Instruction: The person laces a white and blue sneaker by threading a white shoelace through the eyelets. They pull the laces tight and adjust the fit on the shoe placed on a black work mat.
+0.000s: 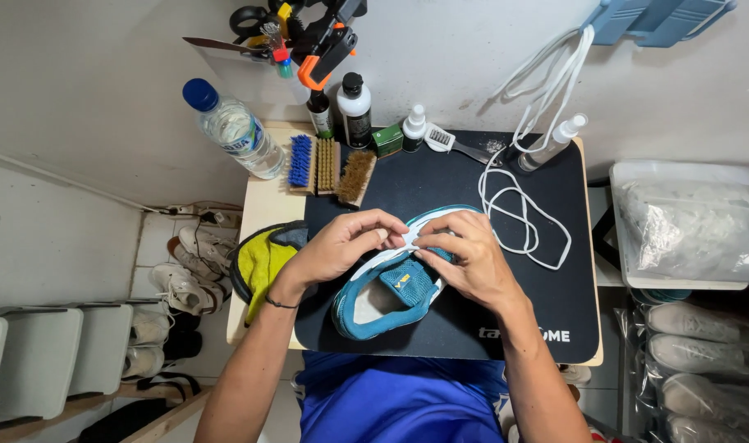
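Both hands on teal sneaker, centre of black mat, pinching white lace end.

Left hand fingers curled, thumb + index pinched narrow on the white lace at shoe's upper eyelets; right hand also pinched on same lace bit, palm resting over shoe's front. Shoe lies toe away from person, tongue w/ yellow tag facing up, heel near mat's front edge. Loose white lace coiled on mat to right of shoe, apart from it. Behind shoe, at mat's far-left edge: 3 brushes side by side (blue, tan, brown), water bottle to their left, small bottles along wall. Yellow cloth just left of mat, near left wrist.
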